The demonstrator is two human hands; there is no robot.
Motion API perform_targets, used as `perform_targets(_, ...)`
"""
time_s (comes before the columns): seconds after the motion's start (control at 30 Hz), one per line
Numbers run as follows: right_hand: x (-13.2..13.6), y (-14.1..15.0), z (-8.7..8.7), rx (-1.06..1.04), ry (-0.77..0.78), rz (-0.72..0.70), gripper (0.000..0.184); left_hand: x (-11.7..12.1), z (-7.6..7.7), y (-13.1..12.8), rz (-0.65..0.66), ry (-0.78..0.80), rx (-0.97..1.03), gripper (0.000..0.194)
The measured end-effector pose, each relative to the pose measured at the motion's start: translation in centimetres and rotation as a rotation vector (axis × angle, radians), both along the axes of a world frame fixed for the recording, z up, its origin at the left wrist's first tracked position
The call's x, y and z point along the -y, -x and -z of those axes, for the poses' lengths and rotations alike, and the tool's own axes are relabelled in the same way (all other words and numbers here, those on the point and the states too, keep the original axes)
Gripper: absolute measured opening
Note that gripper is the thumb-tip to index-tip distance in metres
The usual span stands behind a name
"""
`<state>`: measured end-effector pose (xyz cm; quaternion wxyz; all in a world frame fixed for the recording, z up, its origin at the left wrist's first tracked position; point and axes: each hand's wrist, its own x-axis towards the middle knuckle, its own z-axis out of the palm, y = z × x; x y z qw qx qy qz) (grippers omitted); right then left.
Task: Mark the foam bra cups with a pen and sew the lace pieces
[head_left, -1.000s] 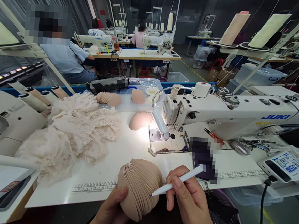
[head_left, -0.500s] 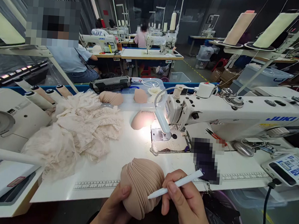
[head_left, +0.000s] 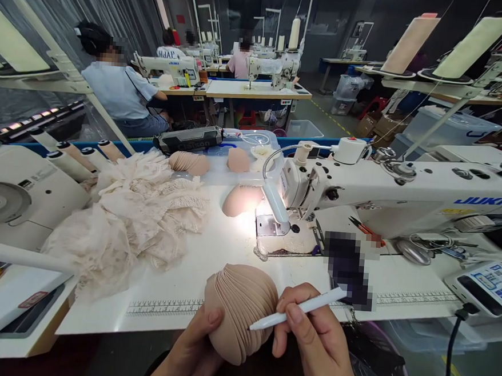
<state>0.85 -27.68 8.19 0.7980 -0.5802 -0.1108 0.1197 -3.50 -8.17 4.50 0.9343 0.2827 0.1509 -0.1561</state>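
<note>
Garment sewing workshop. JUKI sewing machine [head_left: 423, 186] on a white table [head_left: 230, 244] with printed ruler scale [head_left: 165, 307]; large cones of thread [head_left: 409, 45]; heap of cream lace [head_left: 141, 215]. Beyond: further sewing machines [head_left: 169, 69], seated co-workers [head_left: 111, 92], plastic storage bins [head_left: 459, 132].

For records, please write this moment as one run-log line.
left hand: holds beige cup stack; right hand: holds white pen, tip at stack; lace: on table

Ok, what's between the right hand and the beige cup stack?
Head view: a white pen, held in the right hand, tip pointing at the beige cup stack.
</note>
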Motion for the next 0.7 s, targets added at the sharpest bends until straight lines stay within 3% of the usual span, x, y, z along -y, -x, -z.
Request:
perform_targets(0.27,-0.25,0.28,-0.22,-0.019,-0.004,0.009,0.038,0.07,0.12,0.02,0.038,-0.033,0.057,0.053)
perform_targets(0.5,-0.38,0.36,-0.23,-0.003,0.02,-0.002,0.04,0.24,-0.12,-0.2,0.007,-0.019,0.027,0.032)
perform_targets(0.7,-0.13,0.37,-0.13,-0.028,-0.019,0.016,0.037,0.11,-0.13,-0.16,-0.018,-0.011,-0.007,0.025)
